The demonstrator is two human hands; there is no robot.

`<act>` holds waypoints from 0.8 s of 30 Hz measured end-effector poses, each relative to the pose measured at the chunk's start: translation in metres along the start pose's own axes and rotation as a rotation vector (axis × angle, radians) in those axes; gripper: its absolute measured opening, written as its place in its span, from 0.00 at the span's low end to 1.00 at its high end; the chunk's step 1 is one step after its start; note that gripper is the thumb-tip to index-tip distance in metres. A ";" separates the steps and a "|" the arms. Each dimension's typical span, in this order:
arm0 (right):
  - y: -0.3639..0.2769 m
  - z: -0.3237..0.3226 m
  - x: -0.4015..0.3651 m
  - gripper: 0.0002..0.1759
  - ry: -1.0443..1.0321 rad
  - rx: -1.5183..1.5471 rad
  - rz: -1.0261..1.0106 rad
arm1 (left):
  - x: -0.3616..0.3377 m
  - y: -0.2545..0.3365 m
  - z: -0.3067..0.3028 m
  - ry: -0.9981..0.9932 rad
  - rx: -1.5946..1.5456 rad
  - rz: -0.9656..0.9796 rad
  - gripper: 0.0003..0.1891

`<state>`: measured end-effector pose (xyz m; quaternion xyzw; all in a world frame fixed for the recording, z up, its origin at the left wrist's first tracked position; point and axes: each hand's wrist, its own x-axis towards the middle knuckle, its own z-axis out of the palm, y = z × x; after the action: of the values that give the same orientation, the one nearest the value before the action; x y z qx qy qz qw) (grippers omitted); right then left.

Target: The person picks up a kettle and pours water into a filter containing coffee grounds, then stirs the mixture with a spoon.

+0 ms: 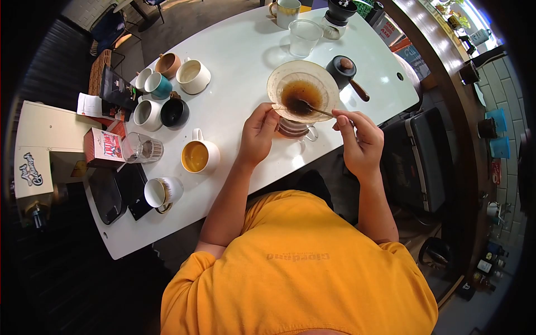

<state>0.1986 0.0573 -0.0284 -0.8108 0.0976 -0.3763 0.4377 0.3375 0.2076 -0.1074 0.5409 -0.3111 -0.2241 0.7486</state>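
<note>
White table (pixel 240 50), mugs (pixel 192 75) clustered left. Centre, near edge: filter (pixel 279 75) sits on a glass server (pixel 296 129); left hand (pixel 257 134) pinches its paper rim, right hand (pixel 360 142) grips a spoon (pixel 312 107) dipped in the grounds. Wet paper probably soft, tears easily; take the dry rim.

Yellow-lined mug (pixel 200 156), plastic cup (pixel 304 37), red box (pixel 104 147).

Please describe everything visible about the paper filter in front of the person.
The paper filter is a pale, wide-open cone, stained brown, with dark coffee pooled in its middle. It sits on a glass vessel on the white table. The left hand pinches its near rim; the right hand holds a spoon dipping into the coffee.
</note>
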 end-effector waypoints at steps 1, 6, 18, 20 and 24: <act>-0.001 0.000 0.000 0.06 0.004 0.011 -0.002 | 0.000 0.000 0.000 -0.001 0.008 0.006 0.09; 0.001 -0.001 -0.003 0.06 0.017 0.040 0.013 | 0.000 0.000 0.000 -0.005 -0.008 0.007 0.09; 0.001 -0.010 -0.004 0.07 -0.032 0.147 0.023 | 0.000 -0.001 0.000 0.002 -0.009 0.005 0.10; 0.002 -0.011 -0.005 0.07 -0.049 0.164 0.007 | 0.000 -0.001 -0.001 -0.002 -0.006 0.007 0.10; 0.004 -0.014 -0.005 0.07 -0.061 0.183 -0.027 | 0.000 -0.001 0.000 0.000 -0.003 0.010 0.10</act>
<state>0.1857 0.0486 -0.0294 -0.7797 0.0387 -0.3648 0.5074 0.3378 0.2075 -0.1089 0.5384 -0.3133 -0.2208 0.7504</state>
